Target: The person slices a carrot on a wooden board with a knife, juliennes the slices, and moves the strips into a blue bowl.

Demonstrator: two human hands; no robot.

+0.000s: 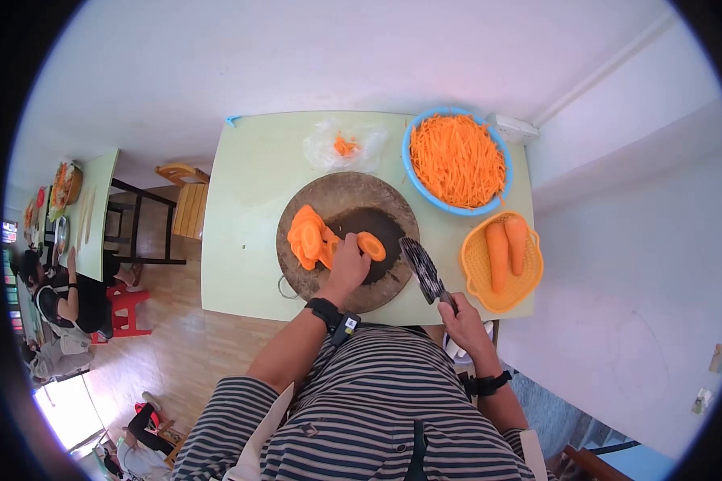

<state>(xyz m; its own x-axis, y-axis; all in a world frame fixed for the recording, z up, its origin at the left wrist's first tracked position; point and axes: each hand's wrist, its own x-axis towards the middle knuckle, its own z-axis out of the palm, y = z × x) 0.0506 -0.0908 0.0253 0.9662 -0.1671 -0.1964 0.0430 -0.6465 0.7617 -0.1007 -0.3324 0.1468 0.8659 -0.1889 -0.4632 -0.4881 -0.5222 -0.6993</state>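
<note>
On the round wooden chopping board (381, 301), my left hand (347, 264) has its fingers closed at a carrot slice (371, 246); the grip is partly hidden. A pile of overlapping carrot slices (306, 236) lies to the left of that hand. My right hand (466, 325) is wrapped round the handle of a kitchen knife (422, 269). Its broad dark blade, streaked with light marks, is held at the board's right edge, apart from the slices. A dark wet patch shows on the board between the left hand and the blade.
A blue basin (407, 160) full of shredded carrot stands at the back right. Two whole carrots (497, 256) lie in a yellow basket (475, 293). Behind the board is a plastic bag (322, 144) with carrot bits. At far left, a person (60, 301) sits by another table (98, 216).
</note>
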